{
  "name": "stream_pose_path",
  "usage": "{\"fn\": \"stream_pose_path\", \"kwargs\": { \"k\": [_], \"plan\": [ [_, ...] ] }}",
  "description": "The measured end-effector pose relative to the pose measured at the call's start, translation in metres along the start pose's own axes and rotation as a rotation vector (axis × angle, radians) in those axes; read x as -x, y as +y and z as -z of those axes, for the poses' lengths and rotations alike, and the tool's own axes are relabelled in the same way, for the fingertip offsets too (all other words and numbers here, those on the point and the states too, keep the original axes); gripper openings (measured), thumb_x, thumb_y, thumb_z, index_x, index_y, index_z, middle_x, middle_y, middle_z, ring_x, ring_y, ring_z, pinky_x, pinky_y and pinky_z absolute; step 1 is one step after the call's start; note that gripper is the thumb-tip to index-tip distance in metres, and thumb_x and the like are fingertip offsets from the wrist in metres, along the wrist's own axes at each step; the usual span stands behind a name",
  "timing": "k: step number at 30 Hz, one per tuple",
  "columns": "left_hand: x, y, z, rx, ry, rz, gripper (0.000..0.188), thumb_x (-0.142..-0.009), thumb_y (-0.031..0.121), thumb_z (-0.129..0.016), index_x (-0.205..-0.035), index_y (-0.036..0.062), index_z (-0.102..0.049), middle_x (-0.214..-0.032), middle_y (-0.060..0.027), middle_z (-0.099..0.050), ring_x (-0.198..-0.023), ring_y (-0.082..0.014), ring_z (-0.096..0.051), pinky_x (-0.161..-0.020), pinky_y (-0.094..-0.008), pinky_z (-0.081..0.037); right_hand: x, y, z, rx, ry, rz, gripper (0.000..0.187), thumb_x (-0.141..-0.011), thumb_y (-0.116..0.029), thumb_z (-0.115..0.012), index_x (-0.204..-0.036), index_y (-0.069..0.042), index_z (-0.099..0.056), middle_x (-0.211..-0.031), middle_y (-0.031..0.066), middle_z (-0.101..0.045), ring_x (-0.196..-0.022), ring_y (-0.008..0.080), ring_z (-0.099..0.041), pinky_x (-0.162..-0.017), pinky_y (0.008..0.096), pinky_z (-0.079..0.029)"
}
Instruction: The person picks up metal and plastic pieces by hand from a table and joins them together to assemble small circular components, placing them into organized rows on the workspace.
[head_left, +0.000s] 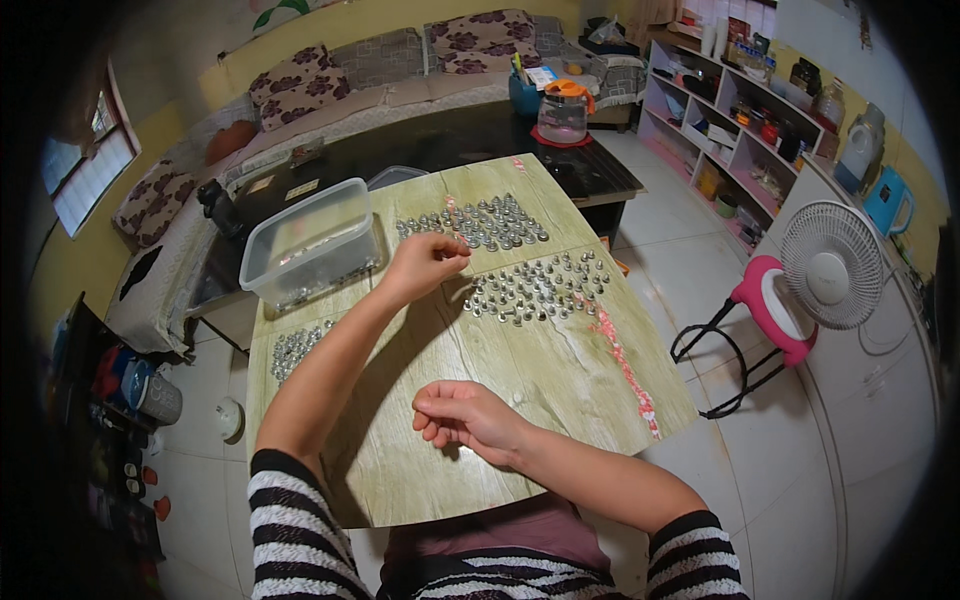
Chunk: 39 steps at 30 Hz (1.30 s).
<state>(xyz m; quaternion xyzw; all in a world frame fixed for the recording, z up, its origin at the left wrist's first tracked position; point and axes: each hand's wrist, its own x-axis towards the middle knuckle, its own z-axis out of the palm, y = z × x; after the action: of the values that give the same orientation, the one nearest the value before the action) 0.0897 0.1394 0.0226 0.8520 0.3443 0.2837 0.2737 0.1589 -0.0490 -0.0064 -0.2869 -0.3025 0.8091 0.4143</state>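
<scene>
Several small silvery metal pieces stand in a loose group on the wood-grain table, with a second group behind them. My left hand reaches over the table to the left edge of these groups, its thumb and fingers pinched together; whatever is between the tips is too small to make out. Close to the table's near side, my right hand hovers with curled fingers and the thumb pressed to them. Its contents, if any, are hidden. Beside my left forearm lies a heap of similar pieces.
A clear plastic tub with small metal bits inside stands at the table's far left. Red-and-white tape marks the tabletop on the right. Beyond is a black table with a water jug. A fan stands to the right.
</scene>
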Motion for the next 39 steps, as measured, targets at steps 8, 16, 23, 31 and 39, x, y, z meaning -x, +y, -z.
{"fn": "stream_pose_path", "kwargs": {
  "k": [8, 16, 23, 31, 39],
  "plan": [
    [0.089, 0.028, 0.034, 0.051, -0.103, 0.036, 0.016, -0.069, 0.012, -0.063, -0.084, 0.0051, -0.062, -0.069, -0.0008, -0.056, -0.055, -0.0048, -0.044, -0.05, -0.0195, -0.037, 0.003, 0.003, -0.004, 0.155, 0.069, 0.157, 0.011, -0.081, -0.015, -0.049, -0.082, -0.004, -0.05, -0.072, 0.0029, -0.053, -0.061, 0.0068, -0.051, -0.055, 0.0181, -0.042],
    [0.144, 0.023, 0.053, 0.067, -0.095, 0.146, 0.016, -0.069, 0.012, -0.063, -0.083, 0.0054, -0.062, -0.07, -0.0013, -0.054, -0.056, -0.0063, -0.046, -0.052, -0.0205, -0.039, 0.035, -0.031, -0.005, 0.305, 0.212, 0.252, 0.012, -0.076, -0.006, -0.054, -0.086, -0.001, -0.05, -0.07, 0.0031, -0.051, -0.061, 0.0078, -0.05, -0.053, 0.0191, -0.042],
    [0.166, 0.025, 0.054, 0.104, -0.093, 0.161, 0.015, -0.07, 0.011, -0.063, -0.084, 0.0049, -0.062, -0.072, -0.0024, -0.055, -0.056, -0.0068, -0.048, -0.052, -0.0199, -0.04, 0.066, -0.076, 0.102, 1.188, 0.913, 0.682, 0.014, -0.068, -0.004, -0.056, -0.081, -0.001, -0.054, -0.064, 0.0055, -0.056, -0.057, 0.0112, -0.052, -0.054, 0.0228, -0.042],
    [0.171, 0.02, 0.04, 0.18, -0.104, 0.238, 0.015, -0.071, 0.01, -0.062, -0.084, 0.003, -0.061, -0.072, -0.002, -0.056, -0.058, -0.0057, -0.049, -0.052, -0.019, -0.04, 0.062, -0.087, 0.114, 1.492, 1.083, 0.491, 0.016, -0.065, -0.013, -0.062, -0.076, -0.003, -0.056, -0.059, 0.0078, -0.056, -0.055, 0.0209, -0.055, -0.053, 0.0307, -0.042],
    [0.154, 0.027, 0.023, 0.157, -0.171, 0.18, 0.018, -0.069, 0.013, -0.062, -0.083, 0.0023, -0.061, -0.075, -0.0076, -0.058, -0.063, -0.0135, -0.054, -0.057, -0.024, -0.044, 0.063, -0.085, 0.108, 1.442, 1.051, 0.576, 0.011, -0.066, -0.01, -0.059, -0.067, -0.001, -0.053, -0.057, 0.0064, -0.055, -0.051, 0.0147, -0.052, -0.05, 0.0268, -0.04]
  ]
}}
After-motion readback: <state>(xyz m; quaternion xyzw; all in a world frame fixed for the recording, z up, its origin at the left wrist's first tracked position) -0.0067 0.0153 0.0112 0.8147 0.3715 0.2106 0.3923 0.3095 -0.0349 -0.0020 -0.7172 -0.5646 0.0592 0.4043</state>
